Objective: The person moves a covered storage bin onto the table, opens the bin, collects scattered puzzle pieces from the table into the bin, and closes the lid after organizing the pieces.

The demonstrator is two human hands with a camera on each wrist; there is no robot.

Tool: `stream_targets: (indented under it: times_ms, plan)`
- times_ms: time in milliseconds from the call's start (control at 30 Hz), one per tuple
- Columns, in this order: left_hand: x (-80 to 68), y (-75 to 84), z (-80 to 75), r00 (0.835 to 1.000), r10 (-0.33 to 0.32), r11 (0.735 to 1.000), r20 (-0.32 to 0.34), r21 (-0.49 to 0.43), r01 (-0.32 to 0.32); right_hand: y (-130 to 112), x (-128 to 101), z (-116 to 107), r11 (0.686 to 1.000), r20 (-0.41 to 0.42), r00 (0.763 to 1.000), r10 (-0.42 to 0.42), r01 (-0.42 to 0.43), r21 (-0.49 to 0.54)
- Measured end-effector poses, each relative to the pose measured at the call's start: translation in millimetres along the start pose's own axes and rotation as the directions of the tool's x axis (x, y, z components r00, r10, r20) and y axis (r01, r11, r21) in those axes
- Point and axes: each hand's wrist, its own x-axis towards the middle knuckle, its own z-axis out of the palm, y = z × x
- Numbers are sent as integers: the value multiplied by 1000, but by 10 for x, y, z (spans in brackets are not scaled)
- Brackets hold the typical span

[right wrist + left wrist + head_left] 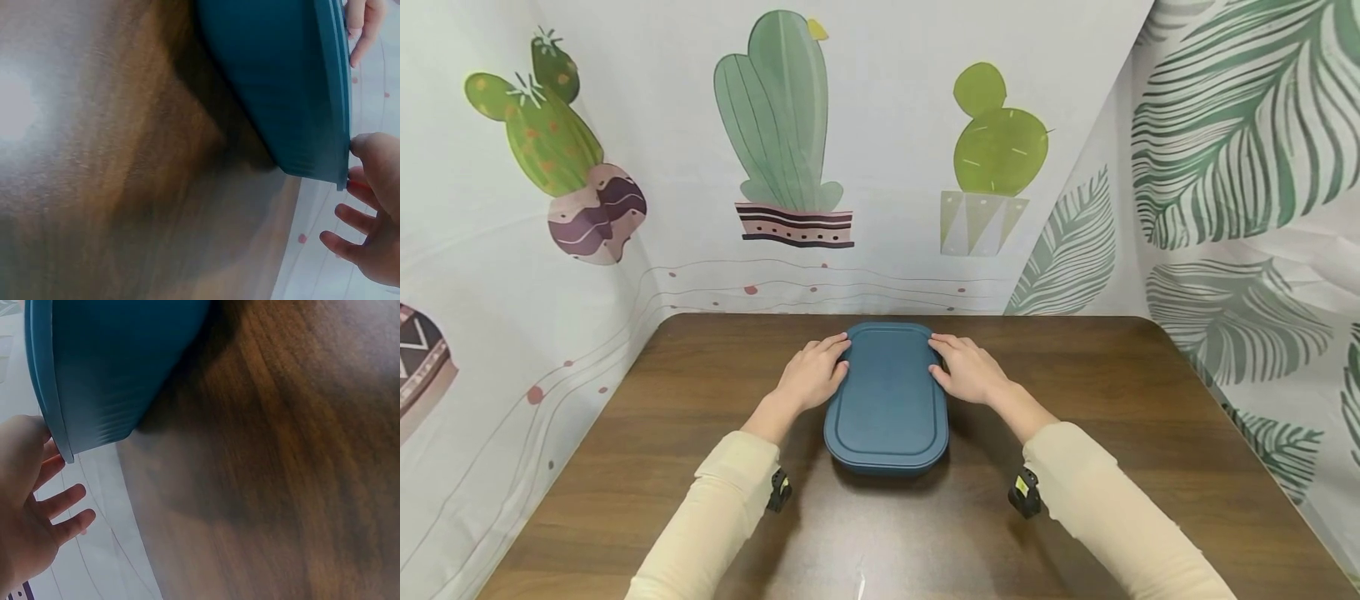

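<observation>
A blue lidded box (125,362) stands on the table, its long side running away from me. Its flat lid (891,392) has a rounded rim and sits on the box. My left hand (811,373) pinches the lid's rim near the far left corner, thumb on the edge and forefinger at the corner. At the far right corner my right hand (972,369) pinches the rim in the same way. The other fingers of both hands stand apart from the box in the wrist views. What is inside the box is hidden.
The brown wooden table (700,467) has rounded far corners. Behind it hangs a white cloth (891,150) printed with cacti and leaves. Each sleeved forearm carries a small black wrist camera, one on the left (779,490) and one on the right (1024,493).
</observation>
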Motion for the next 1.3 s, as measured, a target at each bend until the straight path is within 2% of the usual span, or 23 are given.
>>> stream_targets:
  times_ms: [233, 667, 967, 1067, 1300]
  plan:
    - [4, 28, -14, 1000, -10, 1000, 21, 0, 10, 16, 25, -41, 999, 41, 999, 20, -21, 27]
    - [13, 22, 10, 1000, -13, 1000, 2, -27, 13, 47, -20, 60, 999, -17, 1000, 18, -17, 36]
    - [-7, 12, -1, 1000, 0, 999, 13, -36, 0, 34, -33, 17, 1000, -6, 1000, 21, -21, 18]
    - [-21, 1, -17, 1000, 8, 999, 9, -32, -8, 33, -41, -11, 1000, -32, 999, 17, -17, 9]
    - [-73, -37, -84, 999, 12, 1000, -43, -16, -13, 62, -114, -111, 1000, -157, 988, 0, -3, -18]
